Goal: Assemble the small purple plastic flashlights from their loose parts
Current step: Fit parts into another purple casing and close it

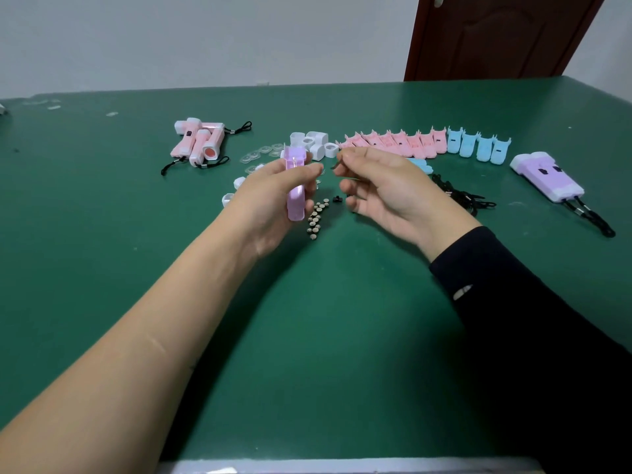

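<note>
Purple shell: pale lilac, translucent plastic, a long narrow half-body w/ a wider squared head end. It's tilted, head end up and away from the person, tail end down toward them, open side up. Inside looks glossy; detail too blurred to tell.

L hand holds the shell off the surface, thumb over the top at mid-length, fingers curled round from beneath. Bare forearm.

R hand, black sleeve, is just right of the L hand, fingertips nearly meeting it. Thumb and forefinger are pinched on a thin dark bit, too small to identify. Other fingers loosely curled, palm facing left.

Below and between the hands: a cluster of button cells and a small black piece on the surface. Beyond the L hand: white caps and clear lenses. Beyond the R hand: a row of pink shells, then blue shells further right. Black cords lie just right of the R hand. Far right of it: finished purple flashlights w/ cords. Far left of the L hand: a pile of pink flashlights.
</note>
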`<state>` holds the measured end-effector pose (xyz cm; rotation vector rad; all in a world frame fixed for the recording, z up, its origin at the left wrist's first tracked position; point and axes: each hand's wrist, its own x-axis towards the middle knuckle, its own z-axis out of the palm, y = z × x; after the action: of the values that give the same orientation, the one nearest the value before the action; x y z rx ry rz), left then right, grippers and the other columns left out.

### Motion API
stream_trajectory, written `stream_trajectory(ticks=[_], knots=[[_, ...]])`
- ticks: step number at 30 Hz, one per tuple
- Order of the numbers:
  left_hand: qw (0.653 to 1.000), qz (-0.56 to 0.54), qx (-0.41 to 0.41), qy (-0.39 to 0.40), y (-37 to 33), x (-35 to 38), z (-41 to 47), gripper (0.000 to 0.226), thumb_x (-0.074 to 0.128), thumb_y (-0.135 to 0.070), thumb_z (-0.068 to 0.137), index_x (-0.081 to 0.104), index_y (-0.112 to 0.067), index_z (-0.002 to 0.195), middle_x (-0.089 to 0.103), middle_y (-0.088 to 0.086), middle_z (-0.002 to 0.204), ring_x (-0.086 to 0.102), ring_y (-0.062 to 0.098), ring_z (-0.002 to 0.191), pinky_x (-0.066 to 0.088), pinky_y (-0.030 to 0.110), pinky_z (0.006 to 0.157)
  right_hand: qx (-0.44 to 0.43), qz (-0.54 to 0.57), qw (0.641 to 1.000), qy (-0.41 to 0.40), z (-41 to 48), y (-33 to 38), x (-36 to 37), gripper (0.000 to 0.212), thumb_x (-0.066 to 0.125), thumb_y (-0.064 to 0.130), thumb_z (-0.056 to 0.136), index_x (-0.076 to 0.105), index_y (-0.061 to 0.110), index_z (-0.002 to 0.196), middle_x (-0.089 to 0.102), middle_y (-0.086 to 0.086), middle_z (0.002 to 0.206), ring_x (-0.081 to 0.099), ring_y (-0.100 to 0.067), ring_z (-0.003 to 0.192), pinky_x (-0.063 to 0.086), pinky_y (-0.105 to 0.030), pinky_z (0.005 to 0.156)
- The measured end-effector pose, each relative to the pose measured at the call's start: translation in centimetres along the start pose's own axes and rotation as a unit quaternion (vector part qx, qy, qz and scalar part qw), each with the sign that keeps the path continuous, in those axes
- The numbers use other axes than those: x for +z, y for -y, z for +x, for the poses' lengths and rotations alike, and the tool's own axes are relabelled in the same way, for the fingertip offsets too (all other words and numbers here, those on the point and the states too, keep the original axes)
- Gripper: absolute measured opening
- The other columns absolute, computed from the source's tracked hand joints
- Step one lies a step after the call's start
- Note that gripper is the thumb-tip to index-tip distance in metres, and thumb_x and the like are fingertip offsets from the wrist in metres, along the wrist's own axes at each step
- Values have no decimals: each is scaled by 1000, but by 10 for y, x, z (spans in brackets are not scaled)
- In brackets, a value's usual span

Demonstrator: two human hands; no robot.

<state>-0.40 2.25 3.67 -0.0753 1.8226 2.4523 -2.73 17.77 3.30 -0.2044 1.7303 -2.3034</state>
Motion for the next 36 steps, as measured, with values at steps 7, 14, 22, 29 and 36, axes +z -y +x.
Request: stream_trajectory(ticks=[7, 14, 22, 29, 36], knots=[[996, 70, 42, 23, 2, 4, -5, 26, 63, -12, 92, 56, -12, 116, 51, -6, 74, 46, 5, 60, 39, 15, 50, 50, 32, 998, -11, -2, -2, 8, 16, 60, 21, 93, 64, 19, 78, 58, 8, 65, 43, -6, 54, 33, -20, 52], [998, 58, 25, 16, 1, 4, -4, 20, 60, -12, 94, 58, -15, 114, 49, -7, 71, 46, 3, 59, 38, 15, 51, 44, 35, 997, -49, -3, -1, 9, 17, 57, 23, 93, 71, 22, 84, 64, 11, 70, 46, -3, 54, 34, -18, 51], [998, 45, 15, 28, 1, 5, -5, 13, 56, -13, 96, 60, -17, 108, 53, -8, 76, 45, 4, 60, 39, 15, 51, -8, -43, 997, -60, -3, -2, 6, 9, 66, 26, 89, 73, 22, 90, 60, 11, 75, 48, -3, 58, 36, -18, 53], [1000, -18, -16, 18, -2, 5, -4, 9, 57, -23, 97, 61, -17, 92, 60, -10, 73, 46, 3, 58, 39, 15, 50, -2, -68, 997, -48, -5, -2, 9, 8, 62, 23, 92, 70, 20, 91, 62, 11, 72, 47, -3, 58, 37, -18, 53], [1000, 0, -13, 2, -1, 5, -5, 7, 58, -21, 97, 60, -14, 96, 58, -8, 75, 46, 5, 59, 39, 15, 49, -5, -67, 997, -37, -7, -2, 11, 10, 64, 27, 90, 69, 21, 84, 63, 12, 70, 49, -4, 57, 37, -18, 53]])
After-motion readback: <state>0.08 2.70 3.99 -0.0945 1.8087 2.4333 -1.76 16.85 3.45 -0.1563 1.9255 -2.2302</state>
